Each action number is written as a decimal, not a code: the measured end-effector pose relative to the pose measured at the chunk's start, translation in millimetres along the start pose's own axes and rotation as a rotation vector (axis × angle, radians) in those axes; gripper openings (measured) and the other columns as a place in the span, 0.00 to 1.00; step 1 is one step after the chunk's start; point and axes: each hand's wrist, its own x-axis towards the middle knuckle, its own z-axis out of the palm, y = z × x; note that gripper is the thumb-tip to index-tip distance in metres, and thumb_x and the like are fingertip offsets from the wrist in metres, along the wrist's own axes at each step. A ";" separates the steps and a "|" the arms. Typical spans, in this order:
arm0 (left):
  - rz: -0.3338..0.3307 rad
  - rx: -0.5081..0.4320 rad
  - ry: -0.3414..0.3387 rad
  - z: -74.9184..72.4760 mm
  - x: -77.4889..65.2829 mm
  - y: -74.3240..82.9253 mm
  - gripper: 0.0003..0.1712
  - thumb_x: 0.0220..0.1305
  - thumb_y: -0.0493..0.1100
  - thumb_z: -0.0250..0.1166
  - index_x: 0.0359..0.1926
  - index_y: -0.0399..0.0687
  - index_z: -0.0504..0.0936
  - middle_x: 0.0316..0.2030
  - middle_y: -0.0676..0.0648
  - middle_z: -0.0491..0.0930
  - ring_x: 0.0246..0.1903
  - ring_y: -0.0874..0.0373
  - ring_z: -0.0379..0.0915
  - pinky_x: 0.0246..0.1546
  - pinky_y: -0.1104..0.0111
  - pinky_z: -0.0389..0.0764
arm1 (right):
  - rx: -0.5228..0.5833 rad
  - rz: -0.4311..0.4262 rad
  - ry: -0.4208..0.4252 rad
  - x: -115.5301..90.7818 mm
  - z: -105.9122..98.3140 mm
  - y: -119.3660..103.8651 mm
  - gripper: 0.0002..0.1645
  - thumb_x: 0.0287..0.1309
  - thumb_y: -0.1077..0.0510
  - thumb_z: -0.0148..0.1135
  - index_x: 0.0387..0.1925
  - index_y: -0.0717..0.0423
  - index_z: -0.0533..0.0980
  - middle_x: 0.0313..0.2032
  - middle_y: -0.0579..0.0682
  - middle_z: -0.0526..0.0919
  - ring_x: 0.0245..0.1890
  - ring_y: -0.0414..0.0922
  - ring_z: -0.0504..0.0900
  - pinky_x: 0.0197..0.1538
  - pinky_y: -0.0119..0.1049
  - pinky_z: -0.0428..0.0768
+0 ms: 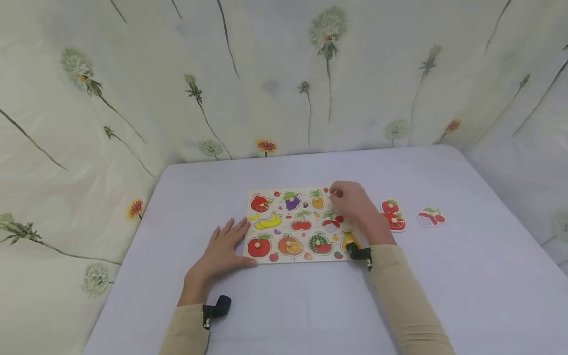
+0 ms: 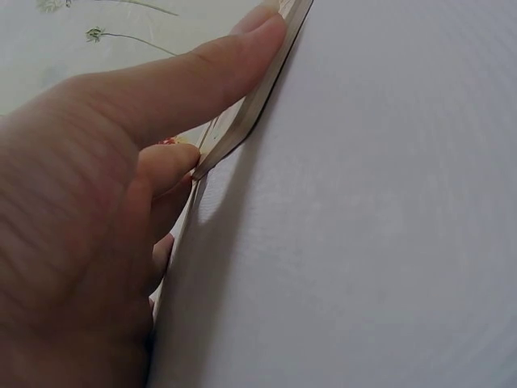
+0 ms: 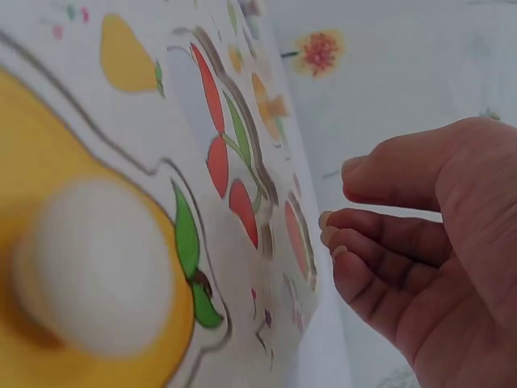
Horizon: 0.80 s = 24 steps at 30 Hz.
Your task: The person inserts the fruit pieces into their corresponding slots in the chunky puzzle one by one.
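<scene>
A wooden fruit puzzle board (image 1: 284, 197) lies on the table, with knobbed pieces such as the apple (image 1: 258, 246), grapes (image 1: 291, 200), pineapple (image 1: 317, 200) and watermelon (image 1: 320, 244). My left hand (image 1: 224, 249) rests spread at its lower left corner, the thumb (image 2: 242, 61) on the board's edge. Above the upper right corner is my right hand (image 1: 352, 202), its thumb and bent fingers apart; the right wrist view shows nothing between them. Below that hand, a yellow fruit piece (image 3: 48, 242) with a pale knob is partly covered by the wrist camera in the head view.
Right of the board lie a strawberry piece (image 1: 390, 205) and a red cut-fruit piece (image 1: 396, 223), close together. A red-and-white fruit piece (image 1: 430, 217) lies farther right. The white table (image 1: 284, 305) meets a flower-patterned cloth (image 1: 275, 108) at the back.
</scene>
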 end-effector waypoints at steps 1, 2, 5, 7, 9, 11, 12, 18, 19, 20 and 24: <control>-0.002 0.003 0.001 0.0 -0.6 -0.3 0.62 0.44 0.68 0.74 0.78 0.65 0.53 0.79 0.58 0.50 0.80 0.50 0.33 0.78 0.43 0.36 | 0.007 0.009 0.001 -0.5 -1.8 2.9 0.18 0.68 0.53 0.56 0.55 0.52 0.78 0.46 0.54 0.81 0.42 0.50 0.76 0.44 0.42 0.79; -0.004 0.002 0.001 0.0 -1.5 -0.5 0.62 0.44 0.68 0.74 0.78 0.65 0.53 0.78 0.59 0.51 0.80 0.50 0.33 0.78 0.43 0.36 | 0.012 0.017 0.005 -0.8 -3.5 6.1 0.17 0.68 0.53 0.56 0.55 0.52 0.77 0.45 0.55 0.81 0.40 0.50 0.77 0.42 0.41 0.79; 0.003 -0.007 0.009 0.0 -2.7 0.7 0.62 0.44 0.68 0.74 0.78 0.64 0.54 0.78 0.58 0.51 0.80 0.50 0.33 0.77 0.42 0.36 | 0.009 0.041 0.014 -1.9 -10.3 14.7 0.17 0.67 0.53 0.57 0.54 0.53 0.77 0.43 0.55 0.80 0.39 0.50 0.77 0.39 0.39 0.79; 0.004 -0.008 0.012 0.1 -2.9 1.0 0.62 0.43 0.68 0.74 0.77 0.64 0.55 0.78 0.58 0.52 0.80 0.49 0.34 0.77 0.42 0.36 | -0.009 0.044 0.022 -1.9 -13.7 19.9 0.17 0.67 0.54 0.56 0.54 0.55 0.77 0.43 0.56 0.80 0.39 0.51 0.77 0.39 0.39 0.78; 0.005 -0.010 0.013 -0.6 -2.2 1.5 0.62 0.44 0.68 0.74 0.77 0.64 0.55 0.78 0.58 0.52 0.80 0.49 0.34 0.77 0.41 0.36 | -0.024 0.059 0.029 -1.5 -17.2 24.1 0.17 0.67 0.54 0.56 0.54 0.54 0.77 0.43 0.56 0.80 0.41 0.51 0.75 0.40 0.40 0.78; 0.005 -0.007 0.017 -0.1 -1.3 1.8 0.62 0.44 0.68 0.74 0.77 0.64 0.55 0.78 0.58 0.51 0.80 0.49 0.34 0.77 0.42 0.36 | -0.033 0.073 0.040 -2.5 -20.6 26.8 0.18 0.67 0.53 0.56 0.55 0.55 0.77 0.44 0.57 0.80 0.42 0.52 0.75 0.42 0.42 0.78; 0.006 -0.006 0.021 0.1 -0.6 2.0 0.62 0.44 0.68 0.74 0.77 0.64 0.55 0.78 0.58 0.52 0.80 0.49 0.34 0.77 0.42 0.36 | -0.033 0.078 0.045 -3.1 -22.6 28.0 0.18 0.67 0.53 0.56 0.55 0.55 0.77 0.44 0.57 0.80 0.42 0.53 0.74 0.43 0.43 0.78; 0.008 -0.018 0.022 1.4 -1.4 5.2 0.62 0.44 0.66 0.75 0.77 0.63 0.55 0.78 0.56 0.53 0.80 0.48 0.35 0.77 0.41 0.37 | -0.005 0.162 0.020 -10.2 -32.4 32.8 0.20 0.68 0.52 0.55 0.58 0.52 0.75 0.49 0.57 0.78 0.48 0.54 0.73 0.49 0.48 0.78; 0.008 -0.023 0.018 1.7 -2.1 5.3 0.62 0.44 0.66 0.75 0.77 0.62 0.56 0.78 0.56 0.53 0.80 0.48 0.35 0.77 0.41 0.37 | -0.005 0.178 0.013 -11.1 -33.4 34.6 0.20 0.68 0.51 0.55 0.58 0.52 0.74 0.50 0.57 0.77 0.49 0.54 0.72 0.50 0.49 0.78; 0.005 -0.018 0.014 1.9 -2.6 5.0 0.62 0.44 0.67 0.75 0.77 0.62 0.55 0.78 0.56 0.53 0.80 0.48 0.35 0.77 0.41 0.37 | -0.005 0.194 0.006 -12.0 -34.4 36.1 0.20 0.68 0.51 0.55 0.59 0.52 0.74 0.51 0.57 0.77 0.50 0.54 0.72 0.51 0.50 0.79; -0.008 0.000 0.008 1.7 -1.9 0.3 0.62 0.44 0.68 0.74 0.78 0.65 0.54 0.78 0.59 0.51 0.80 0.50 0.34 0.77 0.42 0.37 | 0.007 0.234 0.009 -14.0 -40.6 42.0 0.21 0.68 0.51 0.55 0.60 0.52 0.73 0.52 0.58 0.77 0.51 0.55 0.72 0.50 0.49 0.79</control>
